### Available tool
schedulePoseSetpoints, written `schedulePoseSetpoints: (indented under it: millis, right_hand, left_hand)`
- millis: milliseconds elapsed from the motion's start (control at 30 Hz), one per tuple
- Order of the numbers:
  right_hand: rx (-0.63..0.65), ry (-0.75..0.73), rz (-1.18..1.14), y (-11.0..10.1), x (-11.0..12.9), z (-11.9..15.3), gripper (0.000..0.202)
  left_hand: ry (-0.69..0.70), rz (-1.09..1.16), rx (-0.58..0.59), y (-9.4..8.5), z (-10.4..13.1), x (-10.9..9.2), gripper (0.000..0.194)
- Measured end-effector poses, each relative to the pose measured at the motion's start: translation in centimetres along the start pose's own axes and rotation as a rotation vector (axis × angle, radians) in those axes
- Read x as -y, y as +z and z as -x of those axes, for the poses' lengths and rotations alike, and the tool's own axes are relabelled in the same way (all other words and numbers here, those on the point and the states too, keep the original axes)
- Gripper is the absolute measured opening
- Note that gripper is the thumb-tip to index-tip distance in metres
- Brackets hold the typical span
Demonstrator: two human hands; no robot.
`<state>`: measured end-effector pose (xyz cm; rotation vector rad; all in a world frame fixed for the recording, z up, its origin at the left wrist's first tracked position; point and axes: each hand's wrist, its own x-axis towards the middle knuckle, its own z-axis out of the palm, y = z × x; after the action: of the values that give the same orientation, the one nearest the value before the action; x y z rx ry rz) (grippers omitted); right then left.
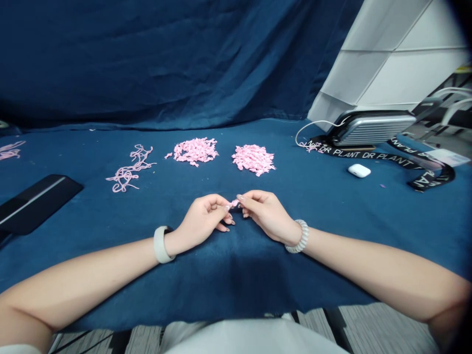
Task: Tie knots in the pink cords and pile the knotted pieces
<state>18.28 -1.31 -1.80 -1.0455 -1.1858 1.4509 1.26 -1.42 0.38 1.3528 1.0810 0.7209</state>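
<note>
Between both hands, above the blue cloth, is a small pink twisted piece, which looks like yarn or knotted cord. My left hand pinches its left end between thumb and index finger. At its right end, the thumb and index finger of my right hand are closed on it too. Beyond the hands lie two heaps of small pink knotted pieces, a left heap and a rounder right heap. Loose pink strands lie tangled to the left of them.
A dark tablet-like object lies at left, near more pink strands. On the right are a white earbud case, a black lettered strap and a ridged silver device with a white cable. Blue fabric hangs behind.
</note>
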Motion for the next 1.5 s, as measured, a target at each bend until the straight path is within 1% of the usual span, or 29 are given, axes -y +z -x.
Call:
schedulePoseSetpoints:
  millis: [200, 333, 667, 900, 967, 1133, 1300, 1500]
  right_hand:
    - [0.018, -0.009, 0.025, 0.2, 0.2, 0.1, 0.027]
    - [0.024, -0.017, 0.047, 0.4, 0.3, 0.2, 0.025]
    - [0.013, 0.000, 0.154, 0.8, 1.1, 0.6, 0.026]
    - [0.022, -0.019, 0.039, 0.5, 0.3, 0.3, 0.027]
    - [0.018, -0.018, 0.022, 0.4, 0.2, 0.2, 0.028]
    - [0.005, -0.017, -0.008, 0.3, 0.0, 0.2, 0.029]
    - [-0.011, -0.006, -0.018, 0.4, 0.0, 0.1, 0.030]
    - [-0.030, 0.017, -0.047, 0.4, 0.1, 0.1, 0.031]
  left_hand:
    - [0.008, -0.073, 0.028, 0.5, 0.0, -0.3, 0.033]
    - [0.017, -0.105, 0.013, 0.7, 0.0, -0.4, 0.034]
    - [0.038, -0.067, -0.012, 0.5, -0.1, 0.0, 0.032]
    - [0.001, 0.022, -0.012, 0.4, -0.2, 0.0, 0.039]
    - [-0.005, 0.037, -0.002, 0.3, -0.1, 0.0, 0.037]
    - [0.007, -0.027, 0.026, 0.2, 0.2, -0.2, 0.027]
    - [-0.007, -0.012, 0.003, 0.3, 0.0, -0.2, 0.022]
    - [-0.004, 0.025, -0.007, 0.1, -0.1, 0.0, 0.020]
